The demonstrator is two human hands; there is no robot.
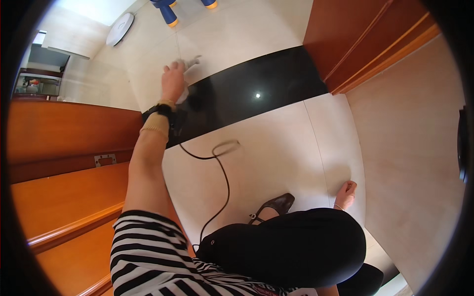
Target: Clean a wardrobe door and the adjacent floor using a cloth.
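Observation:
My left hand (173, 80) reaches forward over the far edge of a black threshold strip (274, 87) in the floor. Its fingers are around a pale, cloth-like item (183, 95), whose greyish far end is blurred, so its exact kind cannot be told. A dark watch (164, 110) sits over a beige band on that wrist. Low on the right, my right hand (346, 194) is curled into a loose fist above the light floor tiles (274, 148), near the wall, and nothing shows in it. A black cord (226, 177) loops over the tiles between my hands.
Orange-brown wooden panels (74, 125) rise on the left. A reddish-brown door (340, 37) and a pale wall (411, 140) stand on the right. Blue legs with yellow feet (168, 14) and a white round device (120, 29) are beyond the threshold. My dark shoe (279, 203) is on the tiles.

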